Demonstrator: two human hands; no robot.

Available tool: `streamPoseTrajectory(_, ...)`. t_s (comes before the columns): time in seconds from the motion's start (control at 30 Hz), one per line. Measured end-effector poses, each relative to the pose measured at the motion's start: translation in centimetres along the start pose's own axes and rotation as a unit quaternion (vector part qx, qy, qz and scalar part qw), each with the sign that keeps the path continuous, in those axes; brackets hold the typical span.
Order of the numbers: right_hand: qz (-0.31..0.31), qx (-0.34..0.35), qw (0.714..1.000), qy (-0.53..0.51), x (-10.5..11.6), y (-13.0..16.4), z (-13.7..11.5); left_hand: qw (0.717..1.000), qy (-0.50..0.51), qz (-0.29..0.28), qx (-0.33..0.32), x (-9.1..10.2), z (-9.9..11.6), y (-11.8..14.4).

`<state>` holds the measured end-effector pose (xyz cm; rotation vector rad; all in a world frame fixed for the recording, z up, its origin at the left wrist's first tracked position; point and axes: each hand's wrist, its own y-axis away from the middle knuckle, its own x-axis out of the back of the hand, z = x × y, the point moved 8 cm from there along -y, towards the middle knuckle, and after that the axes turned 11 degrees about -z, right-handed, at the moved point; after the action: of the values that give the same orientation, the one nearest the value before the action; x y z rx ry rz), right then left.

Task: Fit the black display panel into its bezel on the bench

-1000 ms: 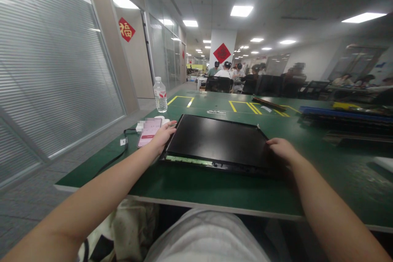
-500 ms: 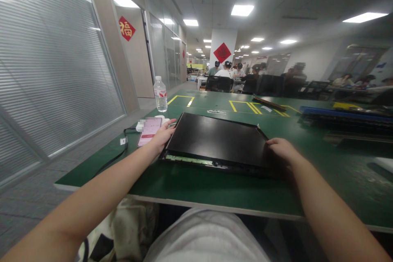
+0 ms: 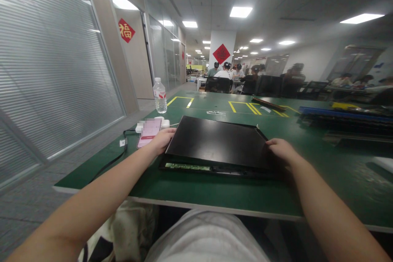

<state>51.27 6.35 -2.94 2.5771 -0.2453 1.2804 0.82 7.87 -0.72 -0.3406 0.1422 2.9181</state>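
Note:
A flat black panel lies on the green table in front of me, resting in a black frame with a green circuit strip along its near edge. My left hand grips the panel's left edge and my right hand grips its right edge. The panel's near edge is raised a little above the frame.
A pink phone and a black cable lie left of the panel. A water bottle stands farther back. Stacked dark panels lie at the right. Yellow tape outlines mark the table. Several people sit at far tables.
The panel's near edge has lifted slightly and shifted away from me, showing more of the frame and circuit strip beneath it. Both hands stay on its side edges.

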Motion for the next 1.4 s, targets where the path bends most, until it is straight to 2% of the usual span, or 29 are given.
streamPoseTrajectory(0.17, -0.009, -0.001, 1.000, -0.002, -0.3, 0.1, -0.1, 0.999, -0.032, -0.008, 0.010, 0.1, -0.1, 0.0)
streamPoseTrajectory(0.4, 0.005, 0.008, 1.000, 0.008, 0.0, 0.1, -0.2, 0.999, -0.006, -0.047, -0.007, -0.5, 0.5, -0.3)
streamPoseTrajectory(0.6, -0.006, -0.008, 1.000, 0.006, -0.2, 0.4, -0.4, 1.000, 0.003, 0.007, -0.022, 0.2, 0.8, -0.4)
streamPoseTrajectory(0.8, -0.007, -0.007, 1.000, 0.008, -0.2, 0.9, -0.9, 0.997, -0.039, -0.056, -0.020, -1.6, 1.4, 1.0)
streamPoseTrajectory(1.13, 0.000, 0.021, 1.000, -0.001, -0.2, 0.0, -0.2, 0.996, -0.018, -0.081, -0.020, -1.9, 1.5, 1.0)
streamPoseTrajectory(1.23, 0.016, 0.021, 0.999, -0.028, 0.2, 0.1, -0.3, 0.995, -0.014, -0.096, -0.036, -2.0, 1.7, 1.0)
streamPoseTrajectory(1.4, 0.061, 0.010, 0.989, -0.133, 1.1, 0.8, -0.6, 0.991, -0.011, -0.115, -0.072, -2.5, 2.4, 1.3)
